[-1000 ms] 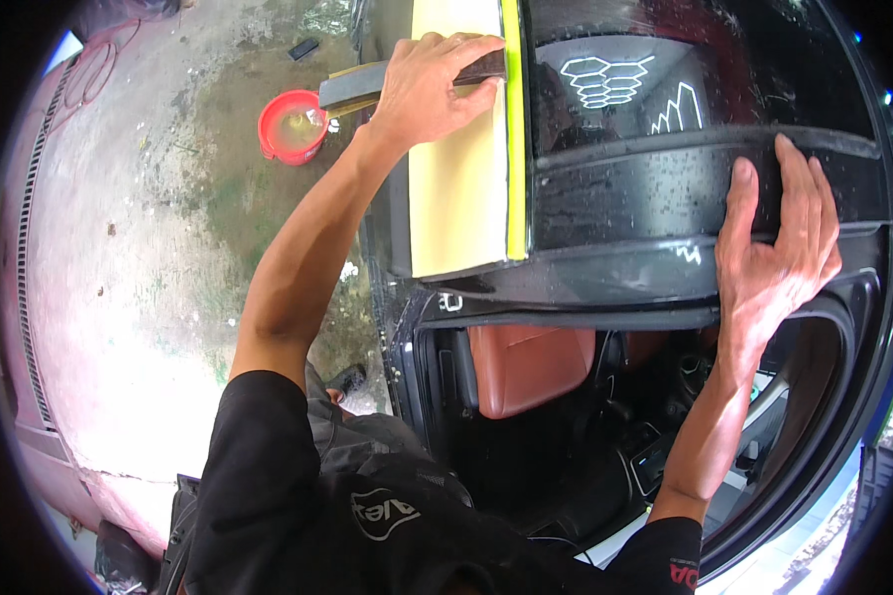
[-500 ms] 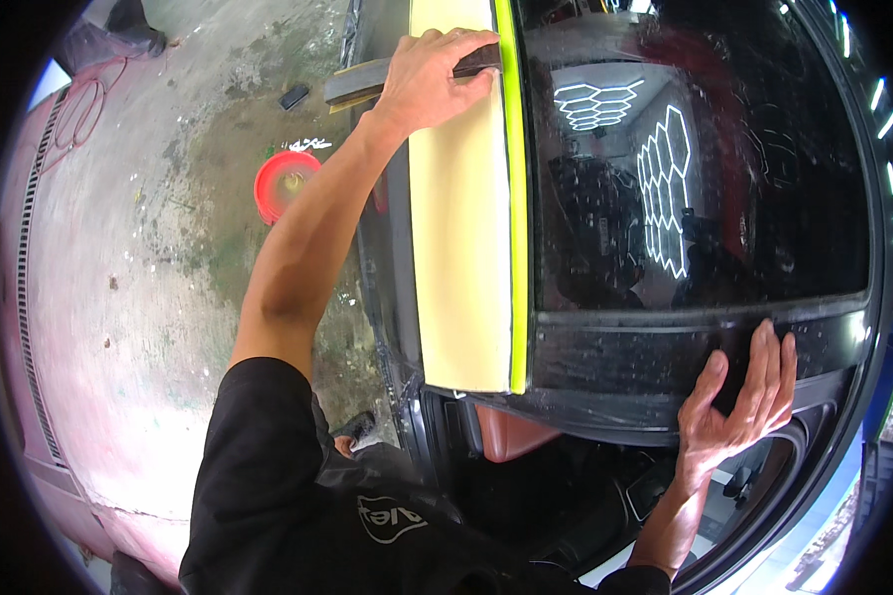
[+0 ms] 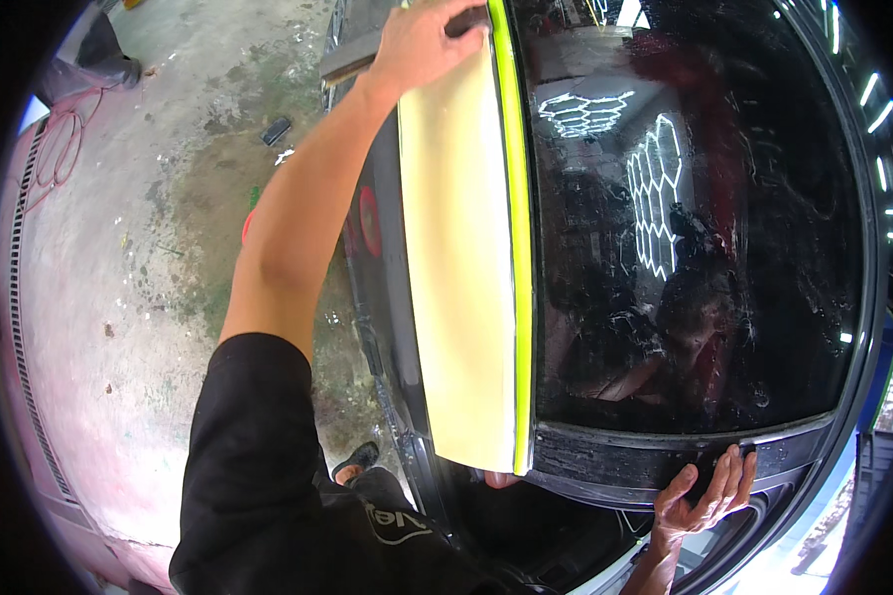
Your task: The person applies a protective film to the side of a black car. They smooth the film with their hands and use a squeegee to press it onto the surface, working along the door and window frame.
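At the far end of a long pale yellow car-body strip (image 3: 456,268), my left hand (image 3: 425,48) is closed over a long, narrow sanding block (image 3: 350,61). The block lies crosswise over the strip, its left end sticking out past the edge. Bright yellow-green tape (image 3: 518,297) runs along the strip's right side. My right hand (image 3: 706,498) rests with its fingers stretched out on the black roof edge (image 3: 595,458), near the rim of the dark glass roof (image 3: 794,218). It holds nothing.
Below the roof edge is the car's open door area (image 3: 506,521). On the stained concrete floor (image 3: 149,297) lie a small dark object (image 3: 277,131) and a coiled reddish hose (image 3: 62,149). A red tub (image 3: 247,229) shows only a sliver behind my left arm. A drain grate (image 3: 18,297) runs along the left.
My view has shifted forward along the car. My left hand and the sanding block sit farther up the picture, the right hand lower. More of the glass roof shows; my arm now mostly hides the red tub.
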{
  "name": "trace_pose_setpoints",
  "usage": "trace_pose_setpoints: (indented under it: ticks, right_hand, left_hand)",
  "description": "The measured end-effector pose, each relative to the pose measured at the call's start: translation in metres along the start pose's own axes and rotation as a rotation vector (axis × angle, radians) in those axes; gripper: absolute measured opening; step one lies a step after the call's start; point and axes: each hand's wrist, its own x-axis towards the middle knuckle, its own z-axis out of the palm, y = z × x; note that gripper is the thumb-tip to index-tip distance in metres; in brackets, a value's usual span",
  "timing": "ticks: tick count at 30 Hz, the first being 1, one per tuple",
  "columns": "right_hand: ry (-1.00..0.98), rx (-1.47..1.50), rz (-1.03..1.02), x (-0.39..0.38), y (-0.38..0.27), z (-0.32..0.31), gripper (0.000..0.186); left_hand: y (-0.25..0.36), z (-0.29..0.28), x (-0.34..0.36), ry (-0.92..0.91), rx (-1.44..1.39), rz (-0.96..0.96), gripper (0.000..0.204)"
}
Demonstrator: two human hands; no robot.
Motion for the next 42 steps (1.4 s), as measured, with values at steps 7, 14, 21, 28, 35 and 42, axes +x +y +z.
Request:
trace_pose_setpoints:
  ticks: [7, 14, 21, 28, 35, 42]
  right_hand:
    - [0.035, 0.014, -0.009, 0.003, -0.001, -0.002, 0.037]
    - [0.193, 0.025, -0.030, 0.016, -0.004, 0.014, 0.035]
    - [0.256, 0.025, -0.068, 0.020, -0.011, 0.014, 0.036]
    - [0.356, 0.020, -0.068, 0.013, -0.002, 0.027, 0.034]
    - [0.405, -0.028, -0.096, 0.011, 0.014, 0.036, 0.045]
    - [0.453, 0.052, -0.073, 0.013, 0.006, 0.034, 0.041]
  left_hand:
    - [0.046, -0.017, -0.031, -0.001, -0.218, -0.053, 0.044]
    - [0.128, -0.049, -0.155, -0.025, -0.105, -0.010, 0.045]
    - [0.211, -0.072, -0.267, -0.010, -0.125, -0.004, 0.048]
    - [0.288, -0.108, -0.353, -0.088, -0.123, -0.040, 0.053]
    - [0.339, -0.125, -0.417, -0.086, -0.141, -0.027, 0.062]
    - [0.346, -0.129, -0.429, -0.075, -0.098, 0.003, 0.057]
